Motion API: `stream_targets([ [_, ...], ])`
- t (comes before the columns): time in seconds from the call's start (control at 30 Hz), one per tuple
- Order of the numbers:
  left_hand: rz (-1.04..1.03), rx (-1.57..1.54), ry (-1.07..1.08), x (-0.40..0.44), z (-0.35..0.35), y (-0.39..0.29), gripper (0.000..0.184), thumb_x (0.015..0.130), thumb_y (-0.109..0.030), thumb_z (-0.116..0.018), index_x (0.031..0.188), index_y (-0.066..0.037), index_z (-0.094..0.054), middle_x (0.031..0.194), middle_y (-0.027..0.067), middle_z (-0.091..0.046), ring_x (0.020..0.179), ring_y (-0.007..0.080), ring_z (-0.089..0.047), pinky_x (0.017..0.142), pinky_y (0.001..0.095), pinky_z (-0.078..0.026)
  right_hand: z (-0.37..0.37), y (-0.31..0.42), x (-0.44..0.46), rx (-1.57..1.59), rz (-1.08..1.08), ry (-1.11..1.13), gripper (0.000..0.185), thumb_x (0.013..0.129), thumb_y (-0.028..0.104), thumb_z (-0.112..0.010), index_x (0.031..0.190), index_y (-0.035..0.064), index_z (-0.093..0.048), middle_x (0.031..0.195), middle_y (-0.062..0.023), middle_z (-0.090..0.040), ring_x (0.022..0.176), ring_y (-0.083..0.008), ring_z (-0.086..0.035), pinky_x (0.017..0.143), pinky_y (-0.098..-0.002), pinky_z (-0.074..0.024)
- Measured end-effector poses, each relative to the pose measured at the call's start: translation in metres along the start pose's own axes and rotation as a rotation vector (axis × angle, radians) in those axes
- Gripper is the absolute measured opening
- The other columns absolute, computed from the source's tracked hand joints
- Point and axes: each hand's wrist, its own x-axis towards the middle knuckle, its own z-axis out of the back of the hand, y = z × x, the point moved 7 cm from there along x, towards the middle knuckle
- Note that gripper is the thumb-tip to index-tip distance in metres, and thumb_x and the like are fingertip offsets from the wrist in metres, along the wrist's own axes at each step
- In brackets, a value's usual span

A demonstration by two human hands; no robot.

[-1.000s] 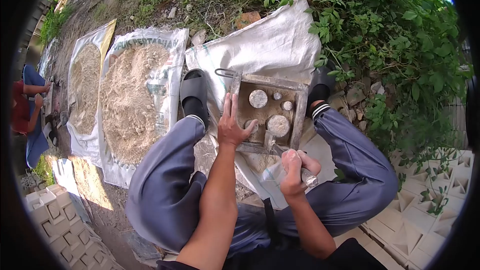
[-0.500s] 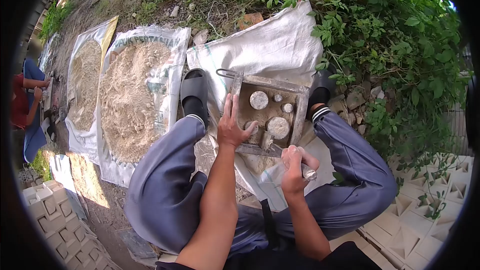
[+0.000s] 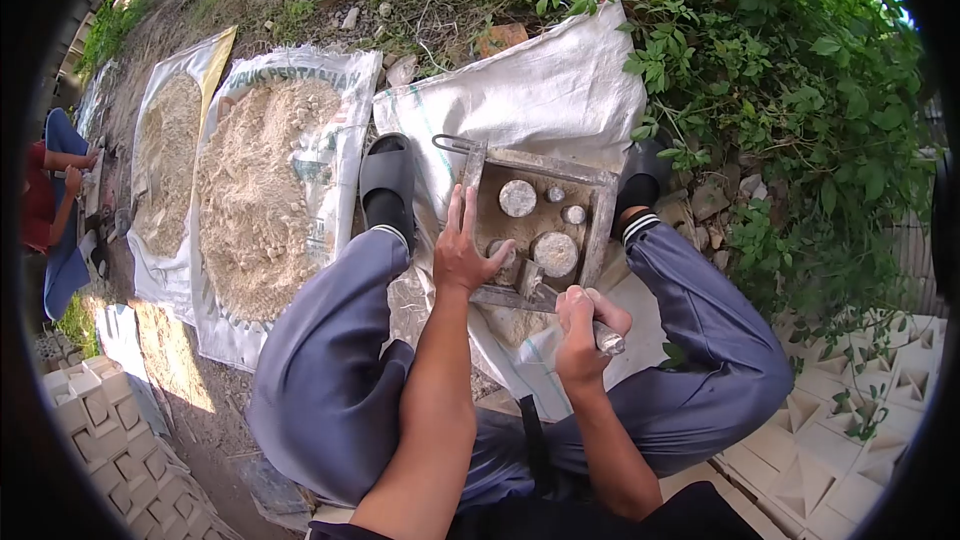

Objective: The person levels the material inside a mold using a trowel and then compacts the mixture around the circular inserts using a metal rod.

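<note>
My left hand (image 3: 463, 258) lies spread over the left edge of a square mould frame (image 3: 597, 230), its thumb on a small round piece (image 3: 503, 252) inside. In my right hand (image 3: 585, 328) is a hammer, gripped by its pale, crusted handle (image 3: 609, 341). The hammer head (image 3: 531, 278) is at the frame's near edge, just left of a large round piece (image 3: 555, 254). Another large disc (image 3: 518, 198) and two small ones (image 3: 574, 215) sit in the sandy material within the frame.
The frame rests on a white sack (image 3: 540, 90) between my feet. Left of it, two sacks hold pale powder (image 3: 262, 200). A person in red (image 3: 38, 198) sits at far left. Bushes (image 3: 780, 90) grow at right; pale patterned blocks (image 3: 850, 420) lie at lower right.
The hammer head has shifted slightly left along the near edge, and my right hand has moved a little with it. My left hand stays in place.
</note>
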Motion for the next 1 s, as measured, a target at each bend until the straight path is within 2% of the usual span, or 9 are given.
stream_targets([
  [0.03,-0.003,-0.001,0.003,0.000,0.000,0.001,0.101,0.068,-0.044,-0.076,0.147,-0.008,-0.025,0.147,0.0194,-0.030,0.123,0.0361,-0.048,0.093,0.0401,-0.048,0.004,0.002,-0.003,0.101,0.003,-0.090,0.030,0.085,0.003,-0.053,0.057,-0.0005,-0.042,0.049,-0.0016,-0.035,0.046,-0.0044,-0.034,0.044,-0.0298,-0.0242],
  [0.27,-0.009,-0.006,-0.001,-0.004,-0.002,0.000,0.099,0.069,-0.044,-0.075,0.147,-0.011,-0.023,0.148,0.0182,-0.029,0.127,0.0352,-0.044,0.095,0.0406,-0.047,-0.002,-0.016,0.034,0.029,0.009,0.059,0.033,0.085,0.008,-0.056,0.055,-0.0001,-0.046,0.052,0.0040,-0.043,0.051,-0.0035,-0.039,0.046,-0.0269,-0.0277],
  [0.33,-0.045,0.004,-0.012,-0.001,-0.001,-0.002,0.101,0.070,-0.045,-0.075,0.149,-0.014,-0.020,0.148,0.0183,-0.028,0.130,0.0345,-0.040,0.096,0.0408,-0.046,0.009,0.019,0.043,0.231,-0.036,0.021,0.042,0.086,0.004,-0.052,0.048,0.0071,-0.034,0.048,0.0045,-0.032,0.043,-0.0052,-0.025,0.045,-0.0262,-0.0258],
  [0.47,0.073,0.080,0.159,0.010,-0.007,-0.001,0.106,0.071,-0.048,-0.073,0.150,-0.015,-0.012,0.147,0.0189,-0.030,0.131,0.0334,-0.038,0.099,0.0451,-0.044,0.030,0.072,0.046,0.325,-0.032,0.243,0.041,0.085,0.007,-0.055,0.048,0.0081,-0.037,0.046,0.0040,-0.032,0.040,-0.0065,-0.025,0.043,-0.0274,-0.0273],
  [0.53,0.226,0.275,0.449,0.018,-0.003,-0.006,0.096,0.075,-0.047,-0.070,0.148,-0.009,-0.019,0.144,0.0244,-0.032,0.128,0.0393,-0.040,0.101,0.0472,-0.041,0.028,0.083,0.041,0.323,-0.021,0.343,0.041,0.085,0.008,-0.056,0.048,0.0085,-0.037,0.046,0.0036,-0.033,0.040,-0.0067,-0.026,0.043,-0.0276,-0.0277],
  [0.73,0.111,0.312,0.552,0.027,0.027,-0.040,0.056,0.081,-0.033,-0.059,0.126,0.000,-0.051,0.125,0.0233,-0.054,0.117,0.0348,-0.053,0.098,0.0445,-0.044,0.033,0.014,0.026,0.231,-0.130,0.355,0.035,0.083,0.009,-0.059,0.050,0.0076,-0.047,0.045,0.0017,-0.040,0.037,-0.0092,-0.032,0.040,-0.0284,-0.0295],
  [0.77,0.054,0.246,0.583,0.024,0.029,-0.046,0.050,0.081,-0.031,-0.059,0.118,0.002,-0.056,0.121,0.0251,-0.057,0.113,0.0353,-0.056,0.098,0.0426,-0.044,0.039,0.006,0.028,0.204,0.004,0.310,0.036,0.083,0.008,-0.058,0.050,0.0082,-0.046,0.045,0.0012,-0.041,0.036,-0.0094,-0.034,0.038,-0.0286,-0.0290],
  [0.87,-0.075,0.268,0.562,0.016,0.033,-0.051,0.052,0.082,-0.032,-0.063,0.116,0.007,-0.058,0.117,0.0284,-0.058,0.114,0.0377,-0.055,0.099,0.0407,-0.042,0.052,-0.010,0.029,0.256,-0.049,0.267,0.025,0.078,0.014,-0.063,0.057,0.0061,-0.053,0.052,0.0008,-0.049,0.043,-0.0095,-0.045,0.039,-0.0278,-0.0343],
  [1.0,-0.050,0.372,0.598,0.010,0.036,-0.050,0.068,0.081,-0.038,-0.065,0.130,0.005,-0.045,0.131,0.0288,-0.048,0.121,0.0402,-0.048,0.103,0.0419,-0.040,0.066,0.028,0.025,0.374,-0.053,0.205,0.029,0.079,0.013,-0.063,0.054,0.0062,-0.049,0.050,0.0005,-0.046,0.039,-0.0099,-0.041,0.038,-0.0287,-0.0346],
])
